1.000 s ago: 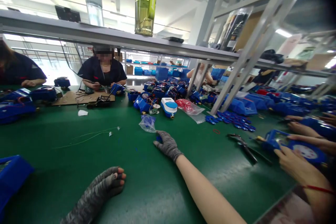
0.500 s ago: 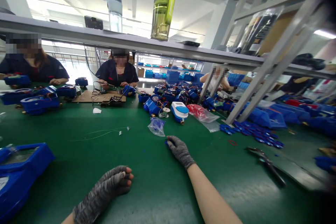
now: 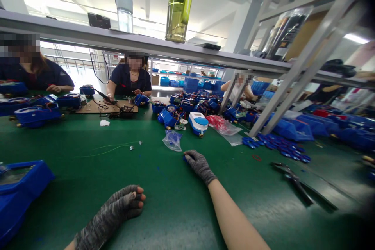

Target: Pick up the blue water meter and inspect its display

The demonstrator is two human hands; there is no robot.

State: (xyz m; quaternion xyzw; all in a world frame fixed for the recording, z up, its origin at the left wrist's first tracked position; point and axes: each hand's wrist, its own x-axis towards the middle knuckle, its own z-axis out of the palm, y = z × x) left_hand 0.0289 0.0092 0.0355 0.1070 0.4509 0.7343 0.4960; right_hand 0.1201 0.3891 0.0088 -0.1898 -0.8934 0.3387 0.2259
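Right hand [image 3: 199, 163] in grey knit glove, fingers curled down over small blue plastic piece [image 3: 185, 159] beside clear plastic bag [image 3: 172, 140]. Piece mostly hidden, its axis unreadable. Left hand [image 3: 123, 207] loosely curled, holding nothing.

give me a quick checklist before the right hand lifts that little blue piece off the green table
1. Right hand on the small blue piece: ok, fingertips touch it.
2. Piece firmly gripped: cannot tell, fingers hide it.
3. Left hand free: ok, loosely curled on the table, holding nothing visible.
4. Clear plastic bag apart from the piece: ok, just beyond it.
5. Pliers out of the way: ok, well off to the right.
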